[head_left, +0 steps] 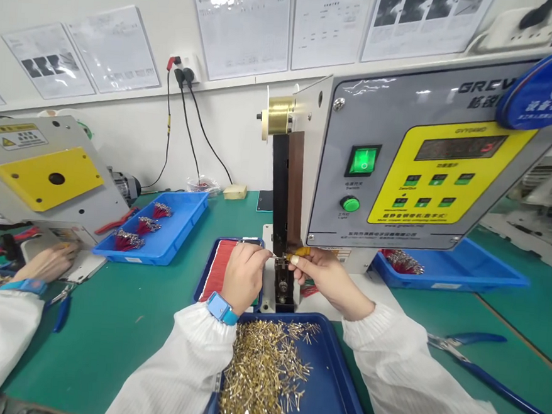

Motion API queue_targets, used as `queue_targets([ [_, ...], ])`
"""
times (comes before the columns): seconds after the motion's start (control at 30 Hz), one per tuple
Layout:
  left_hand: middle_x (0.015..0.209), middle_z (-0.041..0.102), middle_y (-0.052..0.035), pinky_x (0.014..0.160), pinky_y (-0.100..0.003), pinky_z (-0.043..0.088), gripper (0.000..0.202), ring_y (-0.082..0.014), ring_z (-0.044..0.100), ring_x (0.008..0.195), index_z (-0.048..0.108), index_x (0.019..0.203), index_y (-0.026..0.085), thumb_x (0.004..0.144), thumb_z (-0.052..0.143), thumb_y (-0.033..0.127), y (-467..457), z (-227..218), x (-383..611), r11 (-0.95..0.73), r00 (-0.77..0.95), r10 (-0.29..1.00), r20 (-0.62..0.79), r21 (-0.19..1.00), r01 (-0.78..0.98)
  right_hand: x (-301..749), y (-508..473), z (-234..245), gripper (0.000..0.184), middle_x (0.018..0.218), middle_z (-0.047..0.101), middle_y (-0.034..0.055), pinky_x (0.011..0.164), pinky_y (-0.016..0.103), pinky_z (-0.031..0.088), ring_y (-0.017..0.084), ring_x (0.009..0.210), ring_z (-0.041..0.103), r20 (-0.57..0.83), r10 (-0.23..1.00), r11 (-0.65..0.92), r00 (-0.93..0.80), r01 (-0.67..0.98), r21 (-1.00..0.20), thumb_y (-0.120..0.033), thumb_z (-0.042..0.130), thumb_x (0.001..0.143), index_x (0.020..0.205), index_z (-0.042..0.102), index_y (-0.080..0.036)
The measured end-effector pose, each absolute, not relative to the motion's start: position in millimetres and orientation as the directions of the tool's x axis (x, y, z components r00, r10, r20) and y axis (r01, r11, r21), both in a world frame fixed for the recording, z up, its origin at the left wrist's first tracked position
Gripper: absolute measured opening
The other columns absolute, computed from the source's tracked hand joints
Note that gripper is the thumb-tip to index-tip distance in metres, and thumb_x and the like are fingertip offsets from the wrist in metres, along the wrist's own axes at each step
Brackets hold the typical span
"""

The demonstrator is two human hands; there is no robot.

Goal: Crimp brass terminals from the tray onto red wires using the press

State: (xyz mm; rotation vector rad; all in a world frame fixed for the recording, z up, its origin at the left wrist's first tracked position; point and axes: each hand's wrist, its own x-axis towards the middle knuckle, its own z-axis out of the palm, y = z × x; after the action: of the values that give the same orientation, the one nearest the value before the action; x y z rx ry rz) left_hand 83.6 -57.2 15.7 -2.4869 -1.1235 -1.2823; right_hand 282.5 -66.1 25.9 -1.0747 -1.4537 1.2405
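Note:
My left hand (243, 277), with a blue wrist strap (221, 308), is closed in a pinch at the left of the crimping head (283, 277). A thin pale piece shows at its fingertips, too small to name. From the right, my right hand (331, 279) pinches at the same spot, yellow covers on some fingers; what it grips is hidden. Both hands meet at the front of the grey crimping machine (341, 218). Below them, a dark blue tray (335, 375) holds a heap of gold-coloured metal terminals (264, 376). Red wires (219, 267) lie in a small tray behind my left hand.
Blue trays (180, 225) (479, 272) with bundled red wires stand on both sides. Blue-handled pliers (475, 366) lie at right, smaller cutters (62, 309) at left. A co-worker's hand (50, 260) is at another machine (46, 178). A spool (278, 116) sits on my machine.

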Motion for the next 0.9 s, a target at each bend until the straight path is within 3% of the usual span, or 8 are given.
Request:
queue_targets([
  [0.9,0.092,0.061,-0.0075,0.078,-0.034,0.045,0.023,-0.0208,0.050,0.089,0.062,0.097,0.017,0.091,0.043,0.007,-57.4,15.2,85.7,-0.744,0.394,0.499,0.772,0.149,0.651,280.5,-66.5,22.0,0.030,0.062,0.058,0.0019,0.043,0.024,0.041,0.012,0.054,0.052,0.031,0.988,0.046,-0.151,0.096,-0.994,-0.047,0.062,0.078,0.076,0.057,-0.017],
])
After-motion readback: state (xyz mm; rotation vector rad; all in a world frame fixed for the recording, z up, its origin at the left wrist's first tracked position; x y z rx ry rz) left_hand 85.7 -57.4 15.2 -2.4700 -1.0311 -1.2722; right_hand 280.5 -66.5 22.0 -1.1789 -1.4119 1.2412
